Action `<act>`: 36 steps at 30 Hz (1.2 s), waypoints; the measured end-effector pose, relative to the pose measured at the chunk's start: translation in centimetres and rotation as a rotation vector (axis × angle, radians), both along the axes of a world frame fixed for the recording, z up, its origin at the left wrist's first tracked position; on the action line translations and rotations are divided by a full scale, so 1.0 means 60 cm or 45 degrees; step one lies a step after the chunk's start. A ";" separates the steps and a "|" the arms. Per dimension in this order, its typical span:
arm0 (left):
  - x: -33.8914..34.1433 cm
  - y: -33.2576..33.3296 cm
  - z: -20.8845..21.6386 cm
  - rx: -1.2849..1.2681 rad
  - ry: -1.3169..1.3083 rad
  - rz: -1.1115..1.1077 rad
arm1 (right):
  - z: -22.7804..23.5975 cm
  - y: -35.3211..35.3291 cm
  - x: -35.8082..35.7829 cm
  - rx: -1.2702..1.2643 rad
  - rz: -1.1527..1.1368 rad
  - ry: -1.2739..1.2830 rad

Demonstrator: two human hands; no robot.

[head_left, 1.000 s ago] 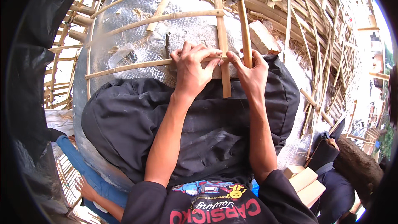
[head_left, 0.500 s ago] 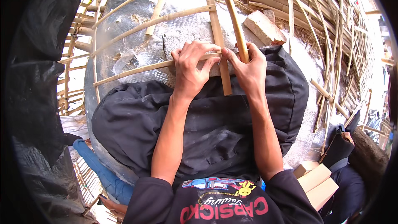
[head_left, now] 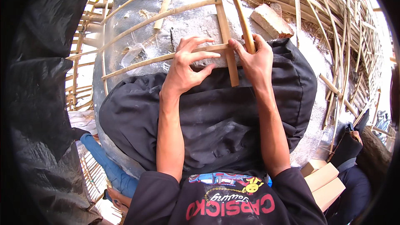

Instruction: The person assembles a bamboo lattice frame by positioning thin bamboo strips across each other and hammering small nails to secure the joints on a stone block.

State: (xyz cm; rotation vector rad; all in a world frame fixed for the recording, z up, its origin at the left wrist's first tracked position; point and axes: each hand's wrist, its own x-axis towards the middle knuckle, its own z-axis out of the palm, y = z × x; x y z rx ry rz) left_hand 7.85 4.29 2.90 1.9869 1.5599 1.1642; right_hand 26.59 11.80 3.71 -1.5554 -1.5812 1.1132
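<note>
A flat bamboo slat (head_left: 227, 29) lies before me, crossed by thin curved bamboo strips that run off to the left. The nearest strip (head_left: 143, 63) ends on the slat, close to its near end. My right hand (head_left: 256, 60) is closed round the wooden handle of a hammer (head_left: 241, 16), whose metal head points away from me. Its thumb presses near the spot where strip and slat cross. My left hand (head_left: 183, 66) is held over the nearest strip with fingers spread and curved. Nothing shows between those fingers; whether they touch the strip I cannot tell.
A broken brick (head_left: 271, 21) lies right of the hammer. Woven bamboo (head_left: 333, 25) rises at the far right, and a bamboo lattice (head_left: 81, 62) stands at the left. Wooden blocks (head_left: 323, 181) sit by my right elbow. Other people's limbs show at both lower sides.
My left hand has drawn back leftward from the crossing and its fingers have spread. The right hand keeps the hammer and its place. The whole view has shifted slightly.
</note>
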 end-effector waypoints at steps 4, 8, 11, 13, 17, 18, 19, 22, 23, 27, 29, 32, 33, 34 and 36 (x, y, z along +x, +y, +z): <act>-0.014 -0.031 0.009 -0.024 0.017 0.131 | 0.006 -0.003 -0.002 -0.012 0.012 -0.025; 0.022 -0.078 0.000 -0.230 -0.139 0.114 | 0.002 0.000 0.005 -0.008 0.007 -0.032; 0.051 -0.121 -0.030 -0.392 0.015 0.232 | 0.005 -0.003 0.000 -0.001 0.008 -0.025; 0.075 -0.133 -0.042 -0.622 -0.116 0.343 | 0.003 -0.004 0.001 0.022 0.009 -0.003; 0.091 -0.125 -0.047 -0.695 -0.009 0.416 | -0.002 -0.001 0.003 0.053 0.014 -0.052; 0.092 -0.122 -0.046 -0.655 -0.011 0.469 | 0.003 -0.001 0.001 0.036 0.014 -0.057; 0.092 -0.122 -0.045 -0.660 -0.025 0.507 | 0.002 -0.001 0.001 0.039 0.016 -0.071; 0.092 -0.123 -0.045 -0.655 -0.025 0.548 | 0.001 -0.001 0.000 0.034 0.020 -0.094; 0.093 -0.124 -0.044 -0.643 0.005 0.514 | 0.001 -0.001 -0.001 0.037 0.018 -0.089; 0.100 -0.130 -0.033 -0.563 0.011 0.493 | 0.002 0.000 0.000 0.034 0.012 -0.105; 0.104 -0.134 -0.016 -0.572 -0.066 0.526 | 0.003 0.000 0.001 0.026 0.013 -0.108; 0.103 -0.148 -0.021 -0.490 0.047 0.485 | 0.002 0.000 0.000 0.009 0.019 -0.085; 0.104 -0.155 -0.025 -0.427 0.099 0.458 | 0.003 -0.001 -0.001 0.000 0.021 -0.081; 0.110 -0.161 -0.023 -0.476 0.162 0.367 | 0.004 0.000 -0.002 -0.010 0.022 -0.077; 0.124 -0.168 -0.007 -0.541 0.240 0.302 | -0.004 0.000 -0.001 -0.008 0.012 -0.056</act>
